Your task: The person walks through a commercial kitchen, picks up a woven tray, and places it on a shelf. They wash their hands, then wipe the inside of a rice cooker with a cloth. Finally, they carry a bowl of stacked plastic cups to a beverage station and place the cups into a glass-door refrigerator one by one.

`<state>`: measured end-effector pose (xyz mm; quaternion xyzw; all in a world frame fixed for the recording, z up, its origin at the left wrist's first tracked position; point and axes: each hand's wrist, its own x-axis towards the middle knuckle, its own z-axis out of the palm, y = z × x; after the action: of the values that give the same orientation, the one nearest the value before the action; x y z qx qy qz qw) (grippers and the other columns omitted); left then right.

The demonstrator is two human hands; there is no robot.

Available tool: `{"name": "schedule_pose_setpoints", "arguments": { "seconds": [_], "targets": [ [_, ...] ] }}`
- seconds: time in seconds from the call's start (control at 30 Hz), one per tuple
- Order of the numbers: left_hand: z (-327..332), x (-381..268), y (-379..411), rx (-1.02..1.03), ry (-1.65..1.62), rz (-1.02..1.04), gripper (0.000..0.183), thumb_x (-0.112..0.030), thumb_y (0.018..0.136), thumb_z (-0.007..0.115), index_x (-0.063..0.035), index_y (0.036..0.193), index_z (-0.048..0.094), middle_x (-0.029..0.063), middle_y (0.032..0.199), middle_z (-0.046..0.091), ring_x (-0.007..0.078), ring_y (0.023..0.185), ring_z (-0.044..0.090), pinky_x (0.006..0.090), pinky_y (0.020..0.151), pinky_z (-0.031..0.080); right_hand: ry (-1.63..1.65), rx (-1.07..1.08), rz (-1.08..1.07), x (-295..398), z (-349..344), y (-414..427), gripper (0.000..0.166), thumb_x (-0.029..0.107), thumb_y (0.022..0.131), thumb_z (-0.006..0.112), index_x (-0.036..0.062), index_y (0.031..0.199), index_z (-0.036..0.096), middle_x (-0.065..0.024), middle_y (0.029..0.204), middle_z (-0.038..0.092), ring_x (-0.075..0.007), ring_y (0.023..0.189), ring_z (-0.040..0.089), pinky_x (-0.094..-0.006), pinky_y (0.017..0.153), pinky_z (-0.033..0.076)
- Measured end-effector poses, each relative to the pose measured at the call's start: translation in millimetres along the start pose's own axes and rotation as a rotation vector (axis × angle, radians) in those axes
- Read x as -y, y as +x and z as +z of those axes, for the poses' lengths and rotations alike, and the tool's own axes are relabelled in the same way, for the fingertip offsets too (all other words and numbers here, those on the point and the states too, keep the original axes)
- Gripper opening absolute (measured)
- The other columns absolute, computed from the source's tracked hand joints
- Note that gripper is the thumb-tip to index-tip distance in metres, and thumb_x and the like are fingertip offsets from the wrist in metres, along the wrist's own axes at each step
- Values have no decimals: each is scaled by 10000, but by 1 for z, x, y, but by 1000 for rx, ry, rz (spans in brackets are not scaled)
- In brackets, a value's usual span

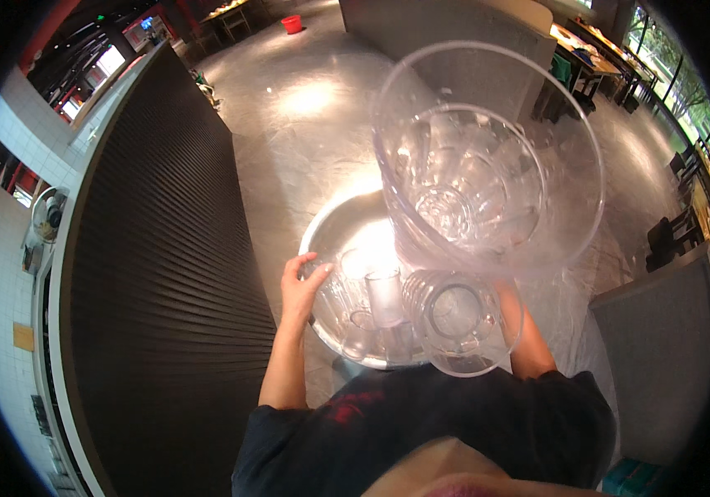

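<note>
A round metal tray [307, 235] is in front of my body, loaded with clear drinkware. My left hand [303, 282] grips its left rim, thumb and forefinger curved beside a clear cup there. Several clear tumblers [385, 298] crowd the tray, some upright. On the right side rises a tall stack of large clear vessels [492, 205], its wide mouth close to the camera. Nearer my chest stands another stack of clear cups or jugs [454, 310]. My right forearm reaches up behind these stacks. They hide my right hand, and its grip cannot be seen.
A dark ribbed counter front [162, 261] runs along my left. Grey partitions stand ahead [448, 56] and at right [659, 335]. The shiny floor [280, 143] stretches forward to a red bucket [291, 24]. Tables [585, 53] and chairs line the windows at right.
</note>
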<state>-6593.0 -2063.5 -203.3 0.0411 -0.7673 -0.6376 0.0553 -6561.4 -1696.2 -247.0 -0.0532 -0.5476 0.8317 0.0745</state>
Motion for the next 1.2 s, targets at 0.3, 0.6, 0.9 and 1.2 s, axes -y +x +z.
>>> {"name": "schedule_pose_setpoints", "arguments": {
  "seconds": [0.3,0.6,0.9,1.2],
  "targets": [
    [7,-13,184,36,151,33,429,-271,675,745,-19,996,611,118,1083,537,242,1045,493,341,905,372,18,2,-43,-27,33,179,686,544,897,344,-6,1308,360,-117,1355,366,-235,1278,289,-367,1078,157],
    [9,8,356,-37,103,24,418,-257,675,742,-24,998,618,117,1078,534,235,1037,496,335,898,378,817,238,131,-41,89,363,641,513,910,361,0,1295,386,-100,1325,406,-217,1211,369,-361,1042,232],
    [3,1,516,-180,146,-96,476,-294,673,738,-2,1024,605,113,1154,500,234,1096,459,336,935,355,22,274,35,-3,204,539,669,538,893,379,-1,1290,394,-117,1319,407,-231,1207,374,-362,1036,257],
    [-19,18,709,-250,96,-73,467,-252,682,745,21,1029,594,97,1137,510,189,1043,490,302,873,401,46,275,186,-49,282,733,698,567,870,401,25,1309,374,-111,1342,374,-228,1224,350,-364,1030,273]
  ]
}}
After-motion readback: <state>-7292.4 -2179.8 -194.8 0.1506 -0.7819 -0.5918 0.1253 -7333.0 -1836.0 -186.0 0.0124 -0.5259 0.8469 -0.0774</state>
